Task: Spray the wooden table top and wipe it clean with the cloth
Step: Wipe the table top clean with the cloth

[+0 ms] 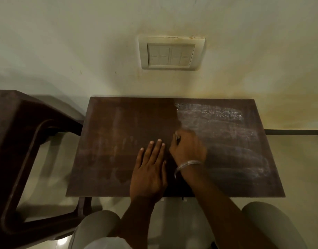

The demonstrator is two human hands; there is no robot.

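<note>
Wooden table top (118, 141) stands with its far edge against the wall and its near edge over the person's knees, and both hands are on it near the middle. The left fingers (159, 146) lie straight and close together, flat on the wood. The left hand (149, 169) presses down just beside the right hand (188, 150). The right fingers (177, 141) are curled in and blurred. A dark sliver shows by the thumb, but no cloth is plainly seen, so I cannot tell what they clamp. A bangle (188, 163) circles the right wrist.

Whitish streaks (217, 119) cover the right half as far as the far right corner, while the left half looks dull and unsmeared.

As I judge it, the flat left hand lies in the wiping path, so the hands may collide or the patch under the palm may stay dirty. The streaks could dry to a haze if they are not taken up. The bangle might scrape the wood on a low pass.

No spray bottle is in view. The table's legs are mostly hidden beneath the top, and the brown chair (19, 141) beside the left edge is cut off by the frame.
</note>
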